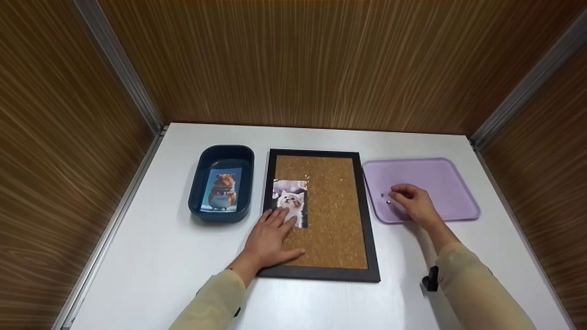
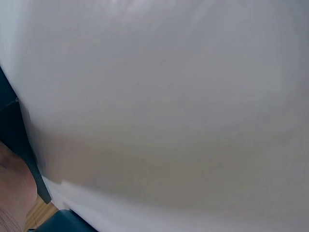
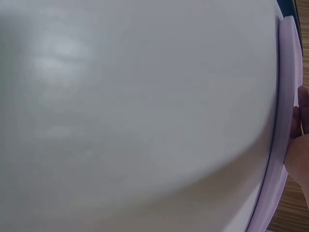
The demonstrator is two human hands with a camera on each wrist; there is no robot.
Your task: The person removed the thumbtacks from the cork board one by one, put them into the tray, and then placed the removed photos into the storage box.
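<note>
Pinning step under way, by the look of it. Left hand flat on the cork board, fingers spread and straight, pressing down the lower edge of the kitten photo that lies at the board's left side. Right hand over on the lilac tray, fingers curled down toward small pushpins on its near-left part; actual pinch on a pin impossible to tell from here. Two tiny metallic specks beside the fingertips, too small to name with full certainty.

Next move, judged from this: a clean pinch on one pin, then a carry across to a photo corner while the left hand keeps the print from sliding.

Materials: board of coarse, speckled brown cork, framed in matte black, rectangular. Photo glossy and thin. Tray smooth plastic, rounded corners, low rim. Dark blue oval-cornered bin left of the board, with a hamster picture lying inside. Worktop plain white, smooth. Wrist views mostly blurred worktop; tray rim just visible at the right hand.
</note>
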